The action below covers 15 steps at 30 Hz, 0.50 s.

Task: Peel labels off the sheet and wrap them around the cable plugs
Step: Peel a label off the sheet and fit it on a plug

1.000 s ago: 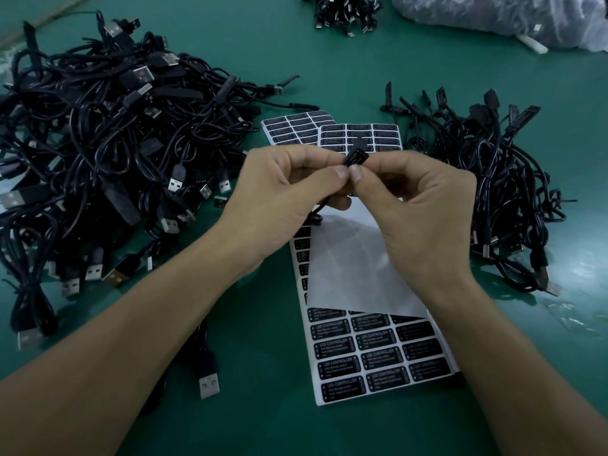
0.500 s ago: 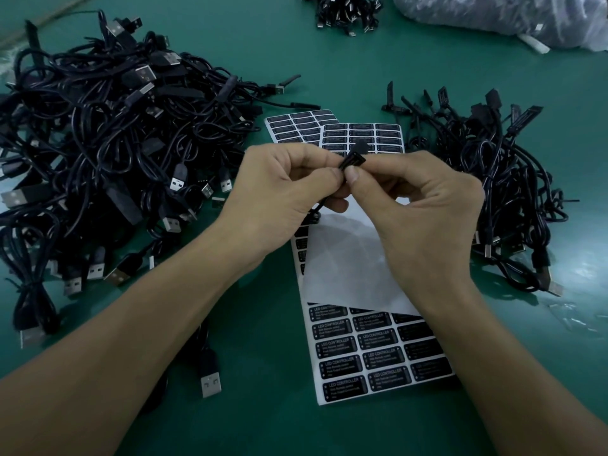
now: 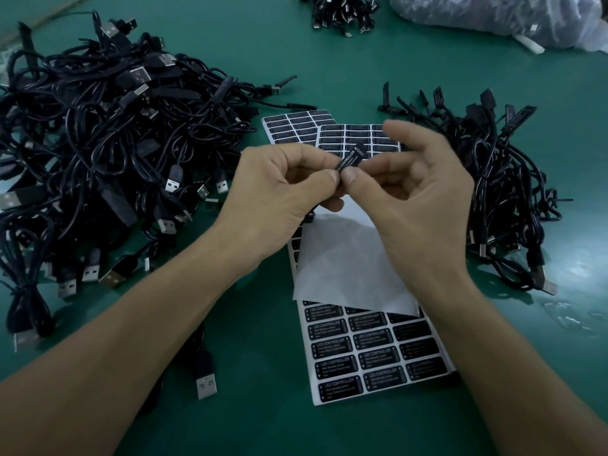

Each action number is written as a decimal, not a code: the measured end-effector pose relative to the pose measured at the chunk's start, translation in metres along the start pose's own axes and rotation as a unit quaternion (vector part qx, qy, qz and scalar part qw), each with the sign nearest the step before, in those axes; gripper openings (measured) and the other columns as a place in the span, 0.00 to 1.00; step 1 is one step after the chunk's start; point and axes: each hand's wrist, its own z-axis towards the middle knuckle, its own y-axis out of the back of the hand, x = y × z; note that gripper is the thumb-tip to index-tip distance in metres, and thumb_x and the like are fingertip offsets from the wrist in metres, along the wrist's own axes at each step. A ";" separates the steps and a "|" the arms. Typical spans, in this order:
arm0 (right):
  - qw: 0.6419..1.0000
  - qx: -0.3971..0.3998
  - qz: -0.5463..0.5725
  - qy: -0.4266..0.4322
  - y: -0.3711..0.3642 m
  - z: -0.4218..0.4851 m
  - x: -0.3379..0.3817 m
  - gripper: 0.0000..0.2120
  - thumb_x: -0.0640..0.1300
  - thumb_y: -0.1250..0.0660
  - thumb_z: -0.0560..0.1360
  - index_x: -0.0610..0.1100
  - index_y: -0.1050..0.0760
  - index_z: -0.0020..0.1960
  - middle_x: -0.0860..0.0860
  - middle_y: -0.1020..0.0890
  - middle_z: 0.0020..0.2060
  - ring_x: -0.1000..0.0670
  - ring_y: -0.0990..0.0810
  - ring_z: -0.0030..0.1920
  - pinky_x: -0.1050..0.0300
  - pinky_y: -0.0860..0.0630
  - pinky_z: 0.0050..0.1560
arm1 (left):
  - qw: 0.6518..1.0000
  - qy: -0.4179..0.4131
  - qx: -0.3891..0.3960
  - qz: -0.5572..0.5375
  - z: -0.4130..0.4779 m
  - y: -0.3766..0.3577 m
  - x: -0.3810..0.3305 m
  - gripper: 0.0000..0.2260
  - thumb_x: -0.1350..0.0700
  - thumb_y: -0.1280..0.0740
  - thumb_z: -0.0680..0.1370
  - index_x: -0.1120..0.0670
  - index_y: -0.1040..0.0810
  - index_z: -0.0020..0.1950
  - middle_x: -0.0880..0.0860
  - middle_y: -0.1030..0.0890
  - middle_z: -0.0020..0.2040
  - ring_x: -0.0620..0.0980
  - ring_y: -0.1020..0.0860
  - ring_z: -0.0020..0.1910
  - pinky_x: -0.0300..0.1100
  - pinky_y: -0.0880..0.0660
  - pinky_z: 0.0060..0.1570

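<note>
**Wrapping a label onto a plug, seen from beside the bench.** At the left of the green table (image 3: 263,422) lies a tangled heap of black USB cables (image 3: 98,153), probably not yet labelled. The left hand (image 3: 283,195), fingers curled, pinches the lower end of a small black cable plug (image 3: 350,157) between thumb and forefinger. The plug is held above the white sheet of black printed labels (image 3: 378,357), and a label reading "LED CONTROLLER" lies along it. The right hand (image 3: 424,205) presses its thumb to the plug against a finger behind, with its forefinger lifted clear and blurred. Further right sits a smaller bundle of black cables (image 3: 500,192). To finish the wrap well, the plug should probably be rolled under firm thumb pressure with the edges kept square, so that the label seats without creases.
</note>
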 end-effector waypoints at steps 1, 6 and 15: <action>1.000 0.007 0.012 -0.005 -0.001 0.000 0.000 0.18 0.43 0.24 0.72 0.49 0.24 0.59 0.52 0.15 0.41 0.52 0.15 0.44 0.56 0.19 0.48 | 1.000 -0.005 0.003 0.009 0.000 0.000 0.000 0.07 0.67 0.30 0.78 0.56 0.16 0.46 0.50 0.14 0.37 0.47 0.15 0.36 0.41 0.19 0.38; 0.998 0.030 0.052 0.002 -0.002 0.003 0.002 0.05 0.39 0.25 0.74 0.48 0.18 0.47 0.54 0.15 0.37 0.54 0.16 0.40 0.60 0.20 0.45 | 0.999 -0.032 0.017 0.040 -0.003 -0.001 -0.001 0.06 0.65 0.29 0.77 0.54 0.16 0.45 0.48 0.14 0.38 0.47 0.16 0.36 0.40 0.20 0.39; 0.999 0.032 0.015 0.031 0.000 0.002 0.004 0.08 0.42 0.34 0.81 0.46 0.18 0.46 0.54 0.18 0.32 0.60 0.23 0.33 0.68 0.28 0.38 | 0.974 -0.130 -0.006 0.186 -0.008 -0.002 -0.006 0.02 0.54 0.26 0.77 0.50 0.16 0.45 0.47 0.17 0.36 0.47 0.20 0.34 0.41 0.23 0.36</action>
